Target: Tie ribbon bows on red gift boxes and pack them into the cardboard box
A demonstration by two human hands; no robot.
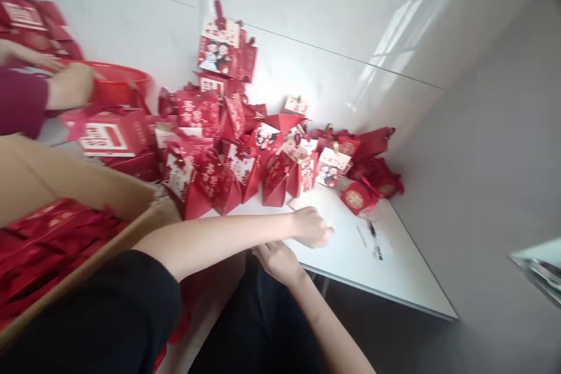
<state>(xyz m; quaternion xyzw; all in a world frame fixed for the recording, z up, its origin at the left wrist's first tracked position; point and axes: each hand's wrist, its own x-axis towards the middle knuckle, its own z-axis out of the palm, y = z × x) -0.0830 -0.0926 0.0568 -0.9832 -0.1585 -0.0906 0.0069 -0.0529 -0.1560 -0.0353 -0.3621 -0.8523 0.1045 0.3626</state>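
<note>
My left hand (312, 227) is closed in a fist over the white table, stretched across in front of my body. Whatever its fingers may hold is hidden. Lower and closer to me, my right hand (278, 263) is at the table's front edge, fingers bent and partly out of sight beneath the left forearm. Behind the left hand stand red gift boxes (276, 178) with white print, and a box with a cartoon couple (332, 166). A small red round-emblem box (357, 197) with a ribbon lies to the right.
A pen (374, 239) lies on the white table (412, 274). At left, an open cardboard box (96, 178) holds red packages, with a red basin (118, 79) behind it. A co-worker's hand (72, 87) and maroon sleeve reach in there. A grey wall (473, 146) borders the right side.
</note>
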